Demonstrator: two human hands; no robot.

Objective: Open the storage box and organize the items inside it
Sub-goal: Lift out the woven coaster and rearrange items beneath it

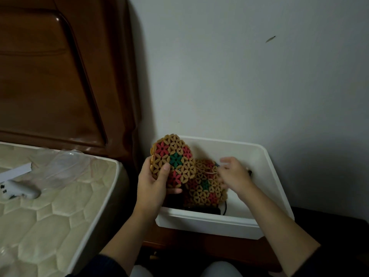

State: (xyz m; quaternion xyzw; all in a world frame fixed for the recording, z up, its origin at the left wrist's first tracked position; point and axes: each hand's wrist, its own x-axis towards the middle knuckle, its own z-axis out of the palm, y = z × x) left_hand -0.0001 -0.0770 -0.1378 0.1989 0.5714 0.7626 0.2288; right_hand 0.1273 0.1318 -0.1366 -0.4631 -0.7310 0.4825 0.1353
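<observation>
The white box (265,156) sits open at lower centre, so sorting is underway. The left hand (153,182) grips one woven mat (173,160) above it; the right hand (233,174), fingers loosely curled, seems to touch a second mat (205,186) inside. Next, probably, stacking both mats neatly.

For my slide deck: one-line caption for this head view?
Left hand holds a woven mat above the open white box; right hand reaches a second mat.

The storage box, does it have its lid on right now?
No, the white storage box is open on top, and the left hand holds a woven mat above it.
</observation>
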